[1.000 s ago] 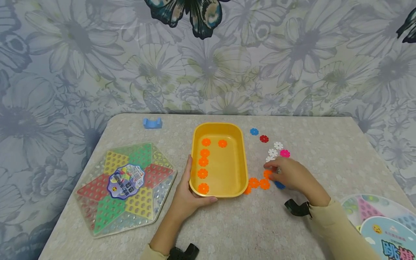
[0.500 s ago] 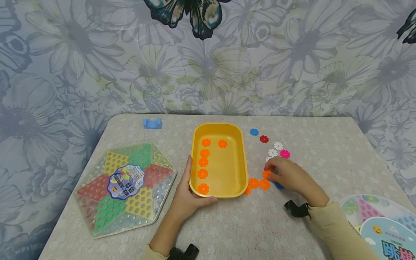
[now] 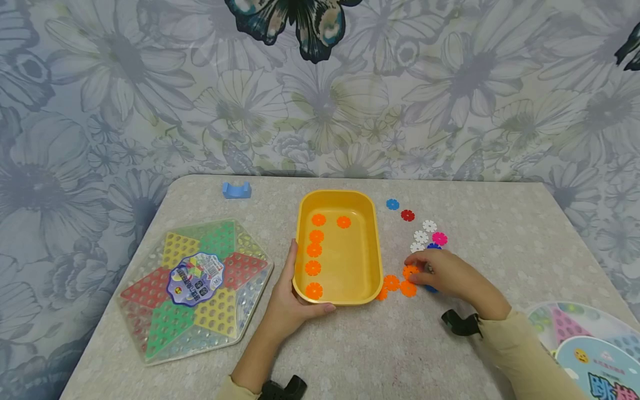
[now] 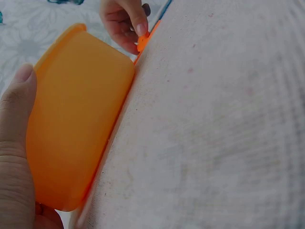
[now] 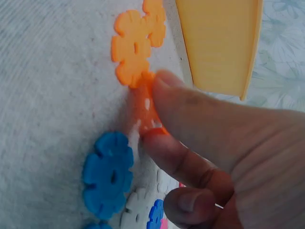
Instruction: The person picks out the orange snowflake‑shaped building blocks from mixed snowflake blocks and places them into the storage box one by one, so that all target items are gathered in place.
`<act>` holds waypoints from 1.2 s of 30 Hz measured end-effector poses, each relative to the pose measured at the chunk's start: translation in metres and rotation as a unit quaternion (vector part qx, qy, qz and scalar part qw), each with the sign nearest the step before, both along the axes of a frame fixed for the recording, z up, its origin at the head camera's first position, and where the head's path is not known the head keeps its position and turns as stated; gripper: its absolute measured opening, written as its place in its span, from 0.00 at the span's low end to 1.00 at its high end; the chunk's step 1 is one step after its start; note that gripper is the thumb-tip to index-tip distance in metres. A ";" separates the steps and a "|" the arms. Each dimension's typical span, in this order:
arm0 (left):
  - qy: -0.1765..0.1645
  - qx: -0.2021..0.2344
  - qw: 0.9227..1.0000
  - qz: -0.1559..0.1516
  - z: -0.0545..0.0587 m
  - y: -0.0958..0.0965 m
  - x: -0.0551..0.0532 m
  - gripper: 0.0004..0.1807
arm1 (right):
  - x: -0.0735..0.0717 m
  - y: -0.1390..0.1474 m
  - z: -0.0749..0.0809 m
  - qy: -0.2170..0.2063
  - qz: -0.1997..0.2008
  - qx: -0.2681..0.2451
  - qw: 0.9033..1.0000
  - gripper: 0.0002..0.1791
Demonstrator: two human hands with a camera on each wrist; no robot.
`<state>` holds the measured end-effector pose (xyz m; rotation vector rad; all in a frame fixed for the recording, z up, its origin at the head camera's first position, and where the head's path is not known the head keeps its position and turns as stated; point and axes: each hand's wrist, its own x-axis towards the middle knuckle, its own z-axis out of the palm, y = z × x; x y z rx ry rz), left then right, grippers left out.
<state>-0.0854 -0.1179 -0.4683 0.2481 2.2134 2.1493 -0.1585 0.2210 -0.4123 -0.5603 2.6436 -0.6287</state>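
My left hand (image 3: 292, 314) holds the yellow plastic tray (image 3: 351, 261) at its near left corner, fingers along the left side and thumb across the front. Several orange flower-shaped discs (image 3: 313, 268) lie in the tray, mostly in a column on its left. To the right of the tray, my right hand (image 3: 452, 276) pinches an orange flower-shaped disc (image 5: 144, 107) between thumb and index finger, tilted up at the tabletop. Other orange discs (image 5: 131, 47) lie between that hand and the tray. A blue disc (image 5: 108, 175) sits close beside the pinching fingers.
White (image 3: 421, 236), pink (image 3: 440, 238), red (image 3: 407, 215) and light blue (image 3: 392, 204) discs lie beyond my right hand. A star-patterned game board (image 3: 215, 311) is on the left, a light-blue holder (image 3: 236, 190) at the back, and a round game box (image 3: 590, 355) at right.
My right hand's thumb and index finger have closed on the orange disc, and a dark blue disc now shows behind that hand. The left hand and tray have stayed put.
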 end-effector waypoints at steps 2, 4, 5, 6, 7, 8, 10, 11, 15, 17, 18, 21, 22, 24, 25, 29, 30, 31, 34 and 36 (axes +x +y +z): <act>0.002 0.006 1.000 -0.004 0.000 0.000 0.000 0.74 | 0.000 0.001 0.001 -0.005 0.001 -0.003 1.000 0.18; 0.002 0.006 1.000 -0.004 -0.001 0.000 -0.001 0.74 | 0.000 0.002 0.001 -0.007 -0.001 -0.005 1.000 0.19; 0.003 0.006 1.000 -0.004 -0.001 0.000 -0.001 0.74 | 0.000 0.002 0.001 -0.006 -0.001 -0.005 1.000 0.19; 0.003 0.004 1.000 -0.003 -0.001 0.000 -0.001 0.74 | 0.000 0.002 0.002 -0.003 0.001 -0.005 1.000 0.18; 0.004 0.003 1.000 -0.003 -0.001 0.000 0.000 0.74 | 0.000 0.002 0.002 0.003 0.001 -0.003 1.000 0.18; 0.004 0.002 1.000 -0.003 -0.001 0.000 0.000 0.73 | 0.000 0.001 0.002 0.009 0.002 -0.001 1.000 0.17; 0.005 0.002 1.000 -0.004 -0.001 0.000 0.000 0.73 | -0.001 -0.001 0.004 0.023 -0.003 0.004 1.000 0.18; 0.005 0.001 1.000 -0.003 -0.001 0.000 0.000 0.73 | -0.001 -0.002 0.006 0.031 -0.009 0.006 0.999 0.18; 0.004 0.002 1.000 -0.004 -0.001 0.000 0.000 0.74 | -0.006 -0.006 0.012 0.080 -0.046 -0.001 0.996 0.21; 0.004 0.000 1.000 -0.003 -0.001 0.000 0.000 0.74 | -0.009 -0.010 0.016 0.107 -0.063 -0.014 0.992 0.22; 0.004 0.001 1.000 -0.003 -0.001 0.000 0.000 0.74 | -0.011 -0.012 0.017 0.120 -0.070 -0.023 0.990 0.22; 0.004 0.001 1.000 -0.003 -0.002 0.000 -0.001 0.74 | -0.018 -0.021 0.021 0.144 -0.082 -0.048 0.985 0.22; 0.004 0.002 1.000 -0.002 -0.002 0.000 -0.001 0.74 | -0.021 -0.024 0.022 0.152 -0.083 -0.059 0.983 0.22; 0.002 0.002 1.000 -0.003 -0.002 0.000 -0.001 0.74 | -0.026 -0.032 0.024 0.165 -0.082 -0.078 0.980 0.22; 0.003 0.001 1.000 -0.002 -0.003 0.000 -0.001 0.74 | -0.028 -0.037 0.024 0.169 -0.080 -0.085 0.979 0.22; 0.007 -0.002 1.000 -0.003 -0.003 -0.001 -0.001 0.74 | -0.035 -0.056 0.026 0.166 -0.069 -0.111 0.977 0.22; 0.010 -0.002 1.000 -0.004 -0.004 -0.001 -0.001 0.74 | -0.036 -0.061 0.026 0.161 -0.066 -0.115 0.978 0.22; 0.010 -0.002 1.000 -0.005 -0.004 -0.001 -0.001 0.74 | -0.038 -0.066 0.026 0.157 -0.062 -0.118 0.978 0.22; 0.009 -0.002 1.000 -0.007 -0.004 -0.001 -0.001 0.74 | -0.041 -0.079 0.025 0.148 -0.051 -0.123 0.980 0.22; 0.011 -0.003 1.000 -0.009 -0.004 -0.001 -0.001 0.74 | -0.043 -0.087 0.024 0.141 -0.043 -0.122 0.982 0.23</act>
